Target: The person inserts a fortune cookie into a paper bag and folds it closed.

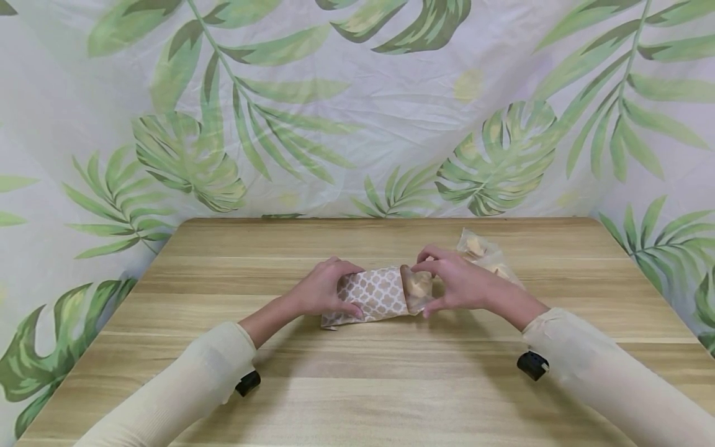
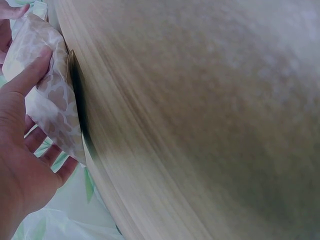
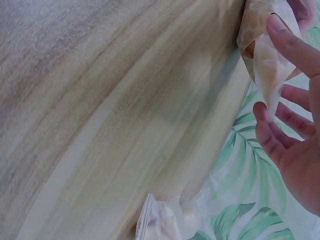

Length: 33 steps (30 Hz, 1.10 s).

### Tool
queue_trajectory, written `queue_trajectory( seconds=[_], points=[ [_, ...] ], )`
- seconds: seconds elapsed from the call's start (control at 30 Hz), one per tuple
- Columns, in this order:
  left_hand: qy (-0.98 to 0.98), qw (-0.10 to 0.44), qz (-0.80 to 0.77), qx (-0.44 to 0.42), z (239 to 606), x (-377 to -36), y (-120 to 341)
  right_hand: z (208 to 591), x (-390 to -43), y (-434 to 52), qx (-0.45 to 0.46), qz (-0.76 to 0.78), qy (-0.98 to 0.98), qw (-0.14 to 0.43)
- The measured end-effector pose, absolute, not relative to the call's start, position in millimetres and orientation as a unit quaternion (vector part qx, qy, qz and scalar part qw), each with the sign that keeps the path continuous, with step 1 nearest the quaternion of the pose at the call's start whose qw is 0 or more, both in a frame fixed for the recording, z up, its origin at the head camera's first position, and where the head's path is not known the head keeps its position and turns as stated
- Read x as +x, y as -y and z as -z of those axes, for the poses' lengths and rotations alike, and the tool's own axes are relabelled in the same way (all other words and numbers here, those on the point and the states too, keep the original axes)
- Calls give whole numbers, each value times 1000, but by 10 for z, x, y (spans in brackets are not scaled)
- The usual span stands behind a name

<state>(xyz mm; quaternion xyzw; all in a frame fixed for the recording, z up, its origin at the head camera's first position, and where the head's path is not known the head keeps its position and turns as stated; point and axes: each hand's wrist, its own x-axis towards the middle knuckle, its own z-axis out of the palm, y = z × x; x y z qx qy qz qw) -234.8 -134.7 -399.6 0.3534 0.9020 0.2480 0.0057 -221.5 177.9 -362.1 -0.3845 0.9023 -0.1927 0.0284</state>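
Lying on the wooden tabletop (image 1: 368,360) near its middle, a patterned paper bag (image 1: 373,295) is gripped at its left end by the left hand (image 1: 324,290), fingers (image 2: 31,75) curled round it. At the bag's right-hand mouth, the right hand (image 1: 460,282) pinches a clear wrapped pastry (image 1: 418,288), thumb below and fingers (image 3: 290,42) above. Just behind the right hand, farther and to the right, rests a clear plastic bag (image 1: 487,254) holding more pastries. A leaf-print cloth (image 1: 357,105) hangs beyond the far edge.
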Motion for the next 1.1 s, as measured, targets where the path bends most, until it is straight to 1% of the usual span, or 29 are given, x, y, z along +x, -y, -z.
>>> queue_trajectory(
  seconds=[0.17,0.37,0.53,0.8,1.1],
  points=[
    [-904,11,-248,348,4007,-2356,1339,3613,-2222,-1810,-376,220,-898,61],
    [-903,10,-248,351,4004,-2354,1337,3617,-2226,-1850,-368,252,-892,71],
    [-903,6,-246,353,4001,-2348,1338,3655,-2232,-1835,-358,277,-889,60],
    [-907,13,-246,343,4017,-2355,1334,3684,-2255,-1793,-363,289,-886,15],
    [-907,10,-251,339,4032,-2358,1331,3703,-2230,-1728,-365,286,-886,-3]
  ],
)
